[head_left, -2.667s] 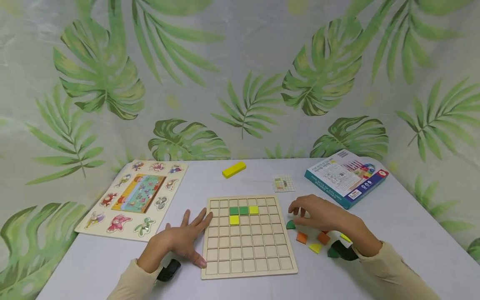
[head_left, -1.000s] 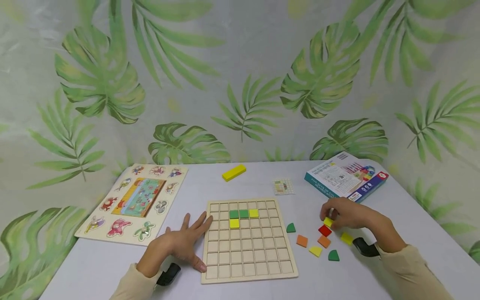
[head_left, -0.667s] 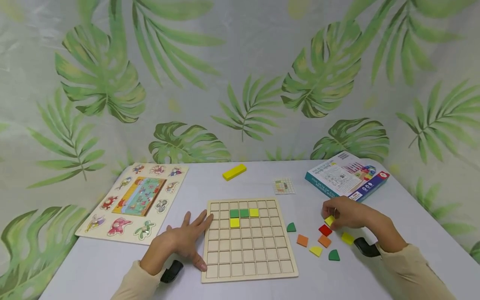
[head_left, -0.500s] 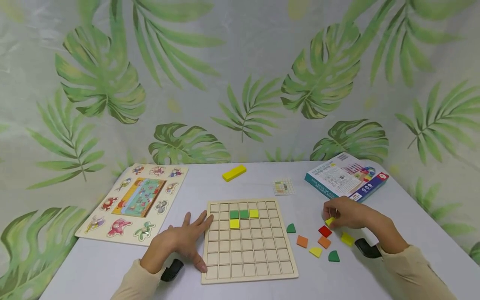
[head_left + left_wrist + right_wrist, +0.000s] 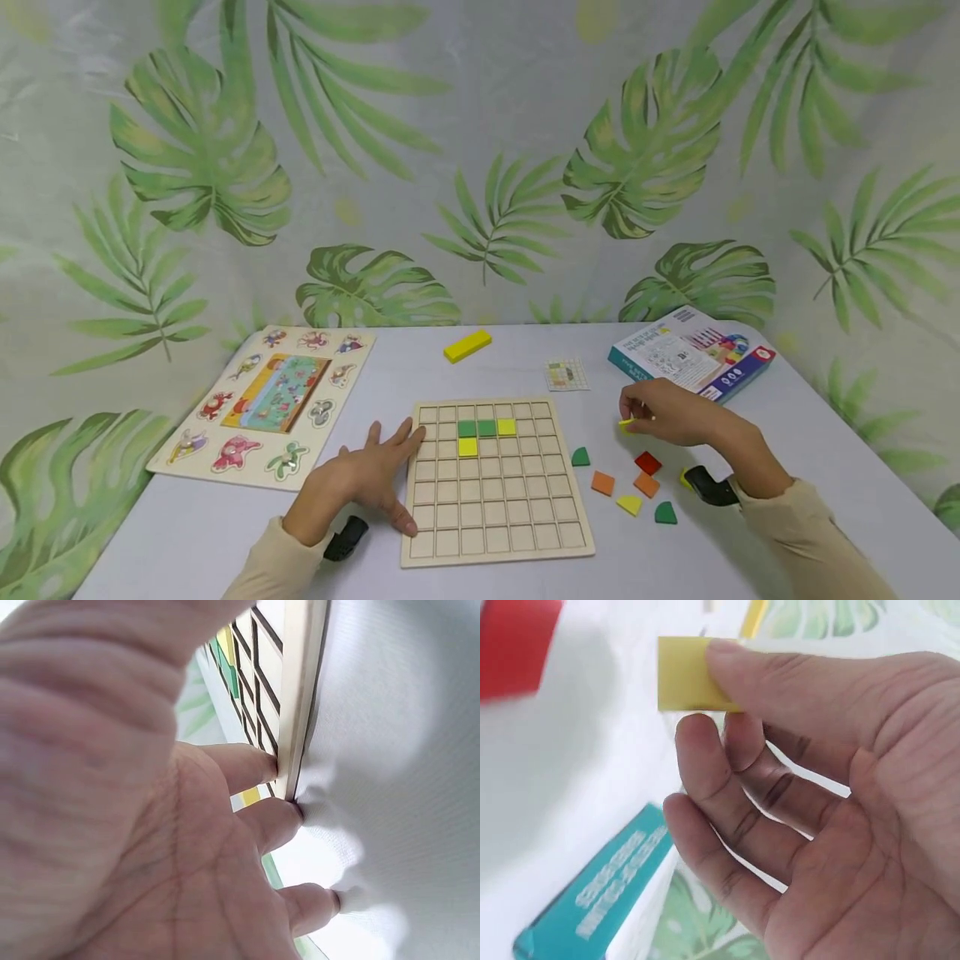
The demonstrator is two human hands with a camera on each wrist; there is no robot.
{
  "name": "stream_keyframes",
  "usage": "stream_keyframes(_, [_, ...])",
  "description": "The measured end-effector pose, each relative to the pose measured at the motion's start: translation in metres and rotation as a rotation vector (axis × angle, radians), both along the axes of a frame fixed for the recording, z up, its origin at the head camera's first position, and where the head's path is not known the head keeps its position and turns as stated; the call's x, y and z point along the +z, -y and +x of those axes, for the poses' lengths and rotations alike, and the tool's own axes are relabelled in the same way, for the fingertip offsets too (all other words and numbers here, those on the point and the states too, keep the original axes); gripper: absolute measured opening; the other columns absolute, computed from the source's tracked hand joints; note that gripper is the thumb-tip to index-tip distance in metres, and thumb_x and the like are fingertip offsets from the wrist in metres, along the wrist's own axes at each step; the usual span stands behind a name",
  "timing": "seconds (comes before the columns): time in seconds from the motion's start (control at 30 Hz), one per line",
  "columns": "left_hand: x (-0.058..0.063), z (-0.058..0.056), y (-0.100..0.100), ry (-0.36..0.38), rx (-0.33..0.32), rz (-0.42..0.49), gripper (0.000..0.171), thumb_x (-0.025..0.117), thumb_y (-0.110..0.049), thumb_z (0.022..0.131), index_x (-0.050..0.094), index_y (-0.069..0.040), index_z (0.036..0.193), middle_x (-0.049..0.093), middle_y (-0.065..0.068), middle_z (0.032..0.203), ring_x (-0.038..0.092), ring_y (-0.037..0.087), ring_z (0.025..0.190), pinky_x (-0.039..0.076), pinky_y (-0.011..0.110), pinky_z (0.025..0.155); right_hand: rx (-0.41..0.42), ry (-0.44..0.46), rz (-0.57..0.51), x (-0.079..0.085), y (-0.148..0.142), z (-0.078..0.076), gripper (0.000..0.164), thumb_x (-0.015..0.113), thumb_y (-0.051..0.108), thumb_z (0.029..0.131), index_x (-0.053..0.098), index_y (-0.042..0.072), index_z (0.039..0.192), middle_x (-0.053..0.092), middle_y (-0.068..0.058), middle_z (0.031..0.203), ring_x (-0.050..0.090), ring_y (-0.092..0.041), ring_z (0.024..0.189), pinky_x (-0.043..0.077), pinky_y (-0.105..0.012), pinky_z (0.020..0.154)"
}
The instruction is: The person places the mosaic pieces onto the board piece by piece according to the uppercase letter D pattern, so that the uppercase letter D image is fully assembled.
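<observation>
In the head view, a wooden grid board (image 5: 495,500) lies mid-table, with two green and two yellow square tiles set in its upper cells. My left hand (image 5: 367,479) spreads along the board's left edge, fingertips and thumb touching it. To the right of the board, my right hand (image 5: 667,412) is raised off the table and pinches a yellow square tile (image 5: 686,673) between thumb and fingers. Beneath it lie a red tile (image 5: 648,463), orange tiles (image 5: 603,482), a yellow rounded tile (image 5: 629,505) and green quarter-round tiles (image 5: 665,512). Another yellow tile (image 5: 685,477) is mostly behind the right wrist camera.
A small pattern card (image 5: 567,375) lies behind the board, near a yellow block (image 5: 467,346). At the back right is a teal-edged box (image 5: 693,354). An animal puzzle board (image 5: 262,408) occupies the left side. Leaf-printed cloth (image 5: 487,208) hangs behind the table.
My right hand reached to the loose tiles, took hold of a yellow square tile, then lifted it and moved left toward the board. The left hand stays in place.
</observation>
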State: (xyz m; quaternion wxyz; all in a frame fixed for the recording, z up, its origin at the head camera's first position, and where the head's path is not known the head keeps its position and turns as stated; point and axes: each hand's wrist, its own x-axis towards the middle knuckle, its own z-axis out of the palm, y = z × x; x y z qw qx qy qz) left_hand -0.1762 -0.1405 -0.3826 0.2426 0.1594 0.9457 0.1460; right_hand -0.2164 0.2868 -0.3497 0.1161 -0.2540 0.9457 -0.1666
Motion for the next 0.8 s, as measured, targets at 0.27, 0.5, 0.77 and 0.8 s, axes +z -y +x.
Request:
stream_keyframes(0.27, [0.000,0.000,0.000,-0.021,0.005,-0.005,0.134,0.094,-0.047,0.054,0.020,-0.014,0.161,0.010,0.012,0.169,0.002,0.057,0.149,0.014,0.086,0.101,0.075,-0.013,-0.045,-0.004,0.025,-0.009,0.012,0.069,0.017,0.095,0.057,0.014,0.091,0.053,0.006,0.080,0.047,-0.008,0.073,0.043,-0.024,0.065])
stream_keyframes(0.5, [0.001,0.001,-0.002,-0.015,0.001,-0.002,0.134,0.094,-0.046,0.054,0.020,-0.013,0.161,0.010,0.013,0.169,0.001,0.057,0.149,0.013,0.086,0.101,0.103,0.026,-0.062,-0.006,0.046,-0.012,0.010,0.061,0.016,0.100,0.054,0.013,0.095,0.055,0.005,0.081,0.046,-0.007,0.068,0.041,-0.023,0.060])
stream_keyframes(0.77, [-0.002,0.001,-0.001,-0.023,0.003,-0.005,0.135,0.094,-0.046,0.053,0.020,-0.014,0.161,0.010,0.012,0.169,0.001,0.057,0.149,0.012,0.087,0.101,0.138,0.036,-0.085,-0.003,0.077,-0.013,0.010,0.060,0.017,0.101,0.054,0.012,0.094,0.051,0.004,0.076,0.042,-0.007,0.064,0.037,-0.022,0.060])
stream_keyframes(0.8, [-0.003,0.001,-0.001,-0.021,0.002,-0.001,0.135,0.094,-0.046,0.053,0.020,-0.014,0.161,0.010,0.012,0.169,0.001,0.057,0.149,0.012,0.087,0.101,0.144,0.034,-0.079,-0.002,0.081,-0.013,0.010,0.060,0.018,0.101,0.054,0.012,0.094,0.052,0.005,0.077,0.043,-0.007,0.065,0.038,-0.022,0.060])
